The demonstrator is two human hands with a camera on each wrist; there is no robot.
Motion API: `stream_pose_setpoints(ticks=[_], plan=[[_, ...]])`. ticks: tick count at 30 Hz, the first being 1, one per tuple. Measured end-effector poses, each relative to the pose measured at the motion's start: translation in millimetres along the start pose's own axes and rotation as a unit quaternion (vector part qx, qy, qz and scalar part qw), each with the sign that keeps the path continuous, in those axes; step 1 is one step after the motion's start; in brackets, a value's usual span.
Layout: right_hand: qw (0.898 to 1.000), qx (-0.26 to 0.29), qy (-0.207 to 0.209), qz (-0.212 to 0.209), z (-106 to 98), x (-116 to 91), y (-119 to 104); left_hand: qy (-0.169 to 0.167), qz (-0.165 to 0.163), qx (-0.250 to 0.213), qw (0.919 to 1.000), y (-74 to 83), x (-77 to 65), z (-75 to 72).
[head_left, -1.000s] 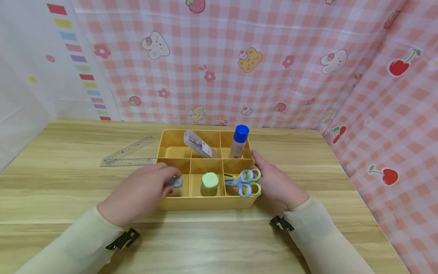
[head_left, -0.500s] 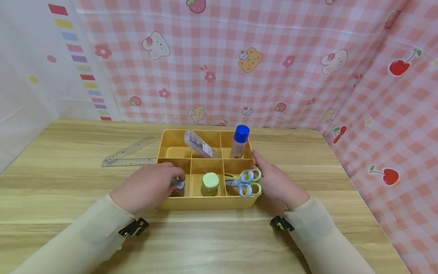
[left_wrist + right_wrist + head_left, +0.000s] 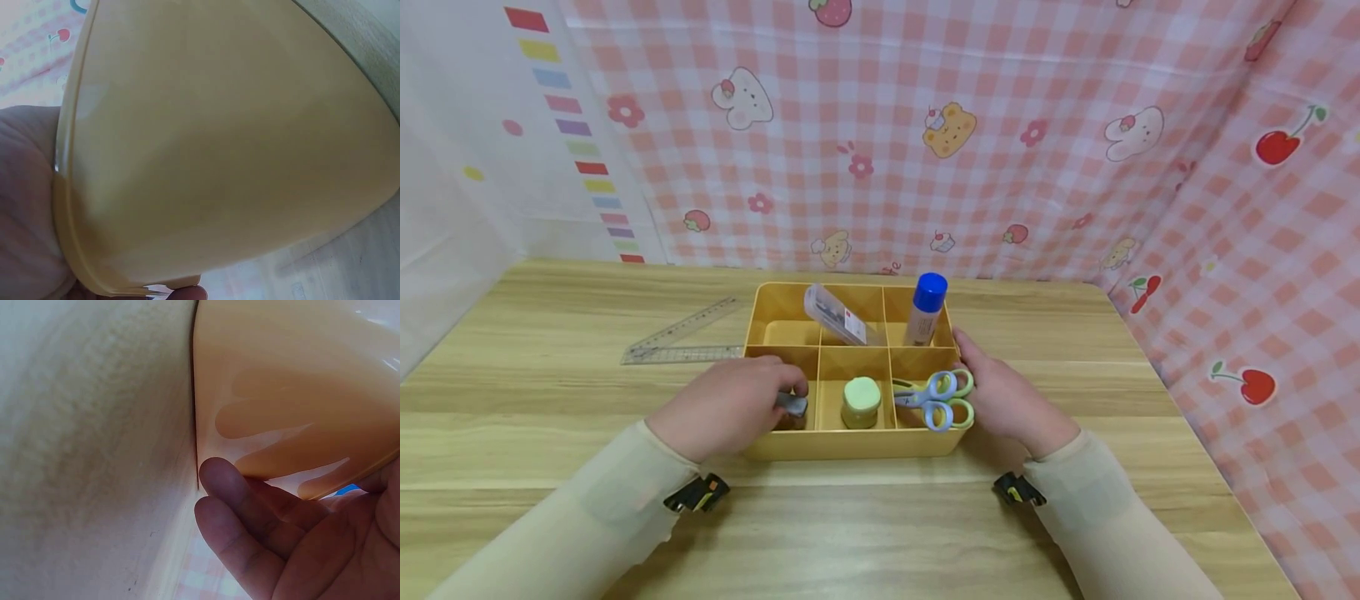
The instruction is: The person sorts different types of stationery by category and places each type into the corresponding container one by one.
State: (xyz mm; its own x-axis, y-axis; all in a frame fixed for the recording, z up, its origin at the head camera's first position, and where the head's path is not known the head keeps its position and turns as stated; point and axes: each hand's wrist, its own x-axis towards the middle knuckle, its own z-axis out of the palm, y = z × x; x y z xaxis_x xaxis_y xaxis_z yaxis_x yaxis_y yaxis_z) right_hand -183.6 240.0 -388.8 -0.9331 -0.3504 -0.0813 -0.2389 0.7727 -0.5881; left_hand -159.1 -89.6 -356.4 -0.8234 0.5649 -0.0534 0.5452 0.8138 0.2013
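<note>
A yellow desk organizer [image 3: 850,446] with several compartments stands on the table. My left hand [image 3: 730,408] reaches over its left rim and pinches a small grey block-like object [image 3: 792,404] low in the front left compartment. The left wrist view shows mainly the organizer's outer wall [image 3: 219,125], with the palm along the rim. My right hand [image 3: 1003,400] rests against the right side, its fingers [image 3: 237,506] extended along the outer wall. Blue-and-green scissors [image 3: 936,400] stick out of the front right compartment, and a small green-lidded jar [image 3: 861,402] stands in the front middle one.
A blue-capped glue stick [image 3: 927,308] leans in the back right compartment. A clear plastic case [image 3: 838,317] tilts in the back middle one. Left of the organizer lies a transparent set square [image 3: 677,354] on the wooden table [image 3: 865,525]. A pink checked cloth [image 3: 880,125] hangs behind.
My left hand has moved slightly right and further into the front left compartment with the grey object, then stays nearly still. The right hand has kept its place.
</note>
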Motion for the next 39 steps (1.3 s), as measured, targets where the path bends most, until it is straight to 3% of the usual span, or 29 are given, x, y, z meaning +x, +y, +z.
stream_pose_setpoints(ticks=[16, 24, 28, 33, 36, 39], plan=[[1.000, 0.003, -0.003, 0.009, 0, 0, -1, 0.016, -0.007, -0.009, 0.9998, -1.3, -1.6, 2.0], [1.000, -0.007, 0.001, -0.001, 0, 1, -1, 0.085, 0.010, -0.026, 0.9960, -11.8, -8.3, 4.0], [1.000, -0.006, 0.000, 0.001, 0, 0, -2, 0.123, 0.008, -0.034, 0.9919, -22.2, -11.4, 2.0], [1.000, -0.009, 0.004, -0.004, 0, 1, -1, 0.169, -0.020, -0.041, 0.9846, -43.3, -19.1, -8.1], [1.000, -0.011, 0.006, -0.008, 0, 0, -1, 0.159, -0.044, -0.029, 0.9858, -61.4, -24.1, -15.2], [1.000, -0.011, 0.006, -0.001, 0, 0, -1, 0.125, -0.076, -0.014, 0.9891, -83.1, -29.0, -18.1]])
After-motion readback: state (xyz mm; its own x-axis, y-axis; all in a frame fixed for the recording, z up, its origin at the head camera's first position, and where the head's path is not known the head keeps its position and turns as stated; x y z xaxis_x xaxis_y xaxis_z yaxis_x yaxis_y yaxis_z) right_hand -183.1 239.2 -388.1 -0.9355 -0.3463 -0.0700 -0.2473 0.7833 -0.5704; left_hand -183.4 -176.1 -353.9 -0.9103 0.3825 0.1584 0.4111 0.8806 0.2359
